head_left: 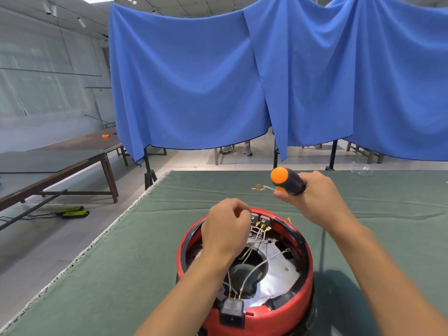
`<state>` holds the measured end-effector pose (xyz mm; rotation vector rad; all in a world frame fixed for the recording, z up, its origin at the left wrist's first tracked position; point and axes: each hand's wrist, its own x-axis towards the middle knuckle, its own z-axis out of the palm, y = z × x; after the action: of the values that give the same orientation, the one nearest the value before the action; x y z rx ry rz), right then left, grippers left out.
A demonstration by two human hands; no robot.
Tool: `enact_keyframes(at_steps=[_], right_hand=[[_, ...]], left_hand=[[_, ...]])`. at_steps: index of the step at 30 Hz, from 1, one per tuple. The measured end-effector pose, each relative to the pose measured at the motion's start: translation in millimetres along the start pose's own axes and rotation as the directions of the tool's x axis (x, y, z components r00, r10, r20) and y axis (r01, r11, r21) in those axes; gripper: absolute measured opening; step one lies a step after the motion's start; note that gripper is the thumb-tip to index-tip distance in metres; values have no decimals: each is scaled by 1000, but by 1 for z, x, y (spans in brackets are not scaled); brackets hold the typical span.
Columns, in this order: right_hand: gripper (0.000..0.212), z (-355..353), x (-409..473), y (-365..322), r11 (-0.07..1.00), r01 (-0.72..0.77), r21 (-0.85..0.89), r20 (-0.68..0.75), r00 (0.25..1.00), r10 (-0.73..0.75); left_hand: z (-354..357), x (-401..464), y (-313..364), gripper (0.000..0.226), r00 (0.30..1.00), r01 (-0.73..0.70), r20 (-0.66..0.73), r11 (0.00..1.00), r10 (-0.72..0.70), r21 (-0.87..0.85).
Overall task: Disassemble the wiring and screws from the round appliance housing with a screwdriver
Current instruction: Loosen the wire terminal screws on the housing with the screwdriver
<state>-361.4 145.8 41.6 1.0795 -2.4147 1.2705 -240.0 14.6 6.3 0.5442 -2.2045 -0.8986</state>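
Head view | red housing (244, 309) near table's front edge | left hand (226, 232) curled inside at terminals (260, 226), grip hidden | right hand (315, 197) grips screwdriver (288, 181) and loose wire (263, 187) | advice: pull connectors straight, brace rim | green table (375, 214) open beyond and right.

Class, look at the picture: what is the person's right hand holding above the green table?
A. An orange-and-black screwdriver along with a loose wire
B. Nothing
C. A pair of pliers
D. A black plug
A: the right hand grips the screwdriver, with a wire pinched alongside.
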Motion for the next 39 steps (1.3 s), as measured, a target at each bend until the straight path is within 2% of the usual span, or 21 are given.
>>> enact_keyframes(at_steps=[4,8,10,11,14,17,23,26,28,30,33,37,39], right_hand=[[14,-9,3,32,983,-177,-47,-8,984,177],[30,-2,1,56,938,-307,-161,34,948,316],[14,4,2,62,900,-356,-253,21,928,373],[8,8,2,63,879,-369,-301,2,922,388],[22,18,0,68,841,-376,-388,-57,921,386],[21,20,-1,67,838,-375,-398,-91,924,370],[13,6,4,53,907,-330,-262,-192,939,286],[21,-1,4,35,945,-285,-161,-245,939,241],[26,-4,5,23,968,-243,-70,-238,946,220],[21,-5,4,14,980,-198,9,-198,960,196],[18,-6,2,4,976,-148,159,-190,966,178],[35,-5,-2,-10,964,-53,260,-243,963,118],[37,-5,-4,-17,939,-16,345,-285,951,121]], left_hand=[[3,2,-4,20,996,-59,71,993,52,105],[5,5,-10,22,991,-74,121,988,58,133],[6,5,-12,26,985,-76,164,983,49,165],[7,6,-13,27,982,-68,187,981,33,183],[9,6,-16,25,977,-50,214,977,5,206],[8,7,-17,26,982,-48,189,982,12,185],[6,7,-16,23,989,-24,146,984,-1,174],[6,6,-16,22,990,-11,142,983,-15,183],[6,5,-16,23,987,0,160,982,-31,191],[6,5,-16,28,982,9,180,980,-47,201],[6,7,-18,34,983,4,179,971,-48,241],[7,8,-18,32,979,-8,198,951,-56,308],[7,9,-17,27,980,-6,192,952,-56,307]])
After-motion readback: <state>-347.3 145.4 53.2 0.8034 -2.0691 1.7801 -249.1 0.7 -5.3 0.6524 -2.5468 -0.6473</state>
